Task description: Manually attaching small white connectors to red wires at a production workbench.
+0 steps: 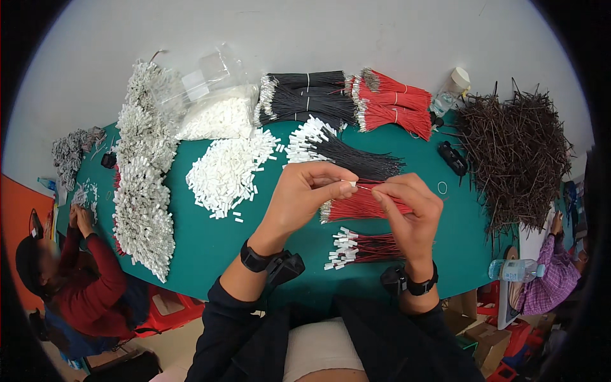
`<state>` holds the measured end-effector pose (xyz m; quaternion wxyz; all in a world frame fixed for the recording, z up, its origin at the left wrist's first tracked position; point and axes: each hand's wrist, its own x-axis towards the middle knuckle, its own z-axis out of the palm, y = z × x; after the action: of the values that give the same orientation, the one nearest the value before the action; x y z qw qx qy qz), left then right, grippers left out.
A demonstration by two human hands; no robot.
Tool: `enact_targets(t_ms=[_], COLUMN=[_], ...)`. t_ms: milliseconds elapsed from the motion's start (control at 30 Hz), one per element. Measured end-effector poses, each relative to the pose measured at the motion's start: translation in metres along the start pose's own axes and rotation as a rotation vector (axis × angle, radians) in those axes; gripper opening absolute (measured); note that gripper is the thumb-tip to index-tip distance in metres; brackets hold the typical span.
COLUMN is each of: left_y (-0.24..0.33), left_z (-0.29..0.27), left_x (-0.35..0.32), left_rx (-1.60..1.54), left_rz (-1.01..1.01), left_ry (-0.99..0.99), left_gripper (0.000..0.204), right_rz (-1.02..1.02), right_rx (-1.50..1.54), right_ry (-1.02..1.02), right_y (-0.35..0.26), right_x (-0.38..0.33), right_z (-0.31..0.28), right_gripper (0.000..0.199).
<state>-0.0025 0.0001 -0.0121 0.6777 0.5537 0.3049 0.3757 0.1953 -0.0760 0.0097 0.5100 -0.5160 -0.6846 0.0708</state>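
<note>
My left hand pinches a small white plastic connector housing between thumb and forefinger. In my right hand, thumb and forefinger close on a thin red wire, whose end meets the housing; how deep it sits cannot be seen. Beneath both hands lie a bundle of red wires with metal tips and, just beyond, black wires ending in white housings. Nearer me rests a small bunch of red and black wires with white housings. Loose white housings are heaped left of my left hand.
On the green table stand a bag of housings, tied black bundles, tied red bundles and a long white connector pile. Dark wires are heaped right, near a plastic bottle. People sit at both sides.
</note>
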Motion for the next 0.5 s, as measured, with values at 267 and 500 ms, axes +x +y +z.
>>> enact_targets(t_ms=[267,500], left_y=[-0.0001,-0.0003], left_z=[-0.0008,0.0006], left_x=[0.0004,-0.0016], left_rx=[-0.007,0.031], left_rz=[0.025,0.026], left_ry=[-0.025,-0.032], left_gripper=[0.018,0.015], right_rz=[0.003,-0.051], right_rx=[-0.025,-0.069], right_ry=[-0.008,-0.018], right_y=[0.0004,-0.0030], right_x=[0.0000,0.0027], right_z=[-0.0001,0.0022], right_gripper=[0.014,0.015])
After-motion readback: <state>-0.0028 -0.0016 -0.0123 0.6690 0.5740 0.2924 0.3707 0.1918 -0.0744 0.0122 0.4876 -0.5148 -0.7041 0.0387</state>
